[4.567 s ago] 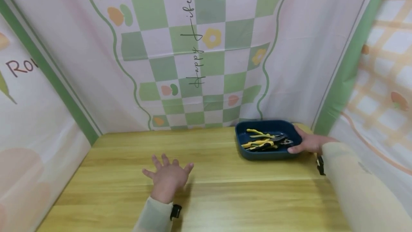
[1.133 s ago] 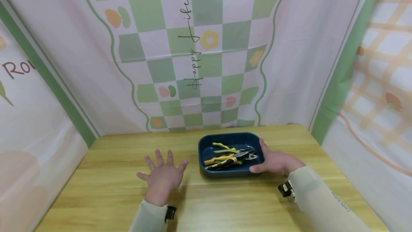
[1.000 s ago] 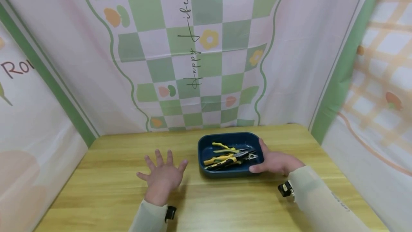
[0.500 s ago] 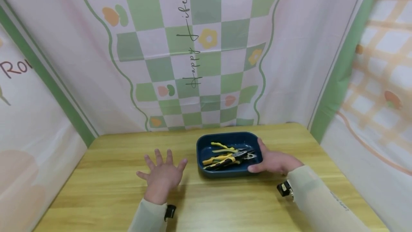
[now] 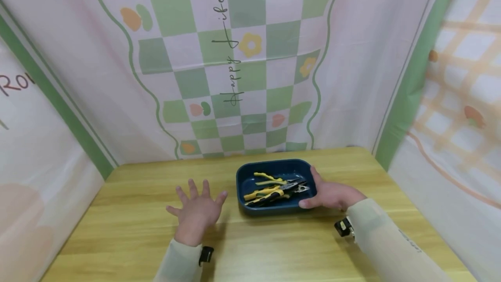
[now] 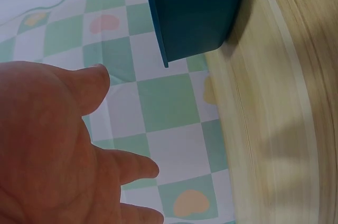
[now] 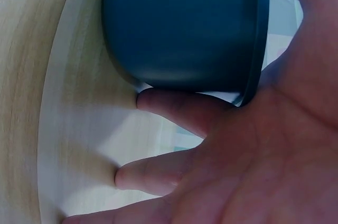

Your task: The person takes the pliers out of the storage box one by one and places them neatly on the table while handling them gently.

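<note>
A dark blue rectangular tub (image 5: 250, 211) stands on the wooden table, holding several pliers (image 5: 274, 190) with yellow or yellow-and-black handles. My right hand (image 5: 332, 195) is against the tub's right end, thumb on the near corner and index finger toward the far corner. In the right wrist view, the palm meets the tub's rim (image 7: 259, 39), while the straight, spread fingers (image 7: 174, 108) reach along its outside and down toward the table. My left hand (image 5: 199, 212) is held with fingers spread, to the left of the tub and apart from it.
The wooden table (image 5: 274, 247) meets a green-and-white checked cloth (image 5: 246, 77) at its back edge. Patterned cloths also hang on both sides, including an orange-checked right cloth (image 5: 465, 69). A black strap piece (image 5: 206, 254) sits at my left sleeve.
Compared with the earliest frame, my right hand and the tub have moved left and nearer along the table. Over the last second they hold still, as does my spread left hand.
</note>
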Available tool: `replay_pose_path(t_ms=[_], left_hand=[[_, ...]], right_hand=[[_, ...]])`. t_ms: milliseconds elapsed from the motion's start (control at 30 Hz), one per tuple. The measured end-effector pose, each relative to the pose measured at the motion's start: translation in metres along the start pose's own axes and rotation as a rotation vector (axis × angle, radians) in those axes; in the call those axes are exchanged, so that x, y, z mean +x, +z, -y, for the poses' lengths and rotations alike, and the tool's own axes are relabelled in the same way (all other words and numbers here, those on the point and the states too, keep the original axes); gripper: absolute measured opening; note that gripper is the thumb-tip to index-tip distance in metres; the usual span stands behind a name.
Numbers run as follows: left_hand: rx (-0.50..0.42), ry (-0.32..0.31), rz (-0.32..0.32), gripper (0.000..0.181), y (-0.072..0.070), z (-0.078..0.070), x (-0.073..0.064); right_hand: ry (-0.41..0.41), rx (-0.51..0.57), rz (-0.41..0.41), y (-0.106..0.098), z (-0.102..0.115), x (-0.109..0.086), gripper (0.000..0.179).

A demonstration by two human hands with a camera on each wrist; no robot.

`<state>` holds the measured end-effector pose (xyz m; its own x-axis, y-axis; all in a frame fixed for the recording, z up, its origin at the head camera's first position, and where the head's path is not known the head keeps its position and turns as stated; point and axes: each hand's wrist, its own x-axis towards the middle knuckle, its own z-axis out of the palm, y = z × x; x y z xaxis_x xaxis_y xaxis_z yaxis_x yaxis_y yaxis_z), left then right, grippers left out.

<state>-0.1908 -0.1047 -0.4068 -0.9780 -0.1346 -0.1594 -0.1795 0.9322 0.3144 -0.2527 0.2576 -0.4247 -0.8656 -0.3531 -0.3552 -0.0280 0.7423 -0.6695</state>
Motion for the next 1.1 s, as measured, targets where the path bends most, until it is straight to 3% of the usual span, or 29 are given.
replay_pose_path(t_ms=[1100], left_hand=[[0.0, -0.004, 0.015, 0.087, -0.006, 0.003, -0.002]], right_hand=[[-0.006, -0.02, 0.008, 0.015, 0.013, -0.007, 0.137]])
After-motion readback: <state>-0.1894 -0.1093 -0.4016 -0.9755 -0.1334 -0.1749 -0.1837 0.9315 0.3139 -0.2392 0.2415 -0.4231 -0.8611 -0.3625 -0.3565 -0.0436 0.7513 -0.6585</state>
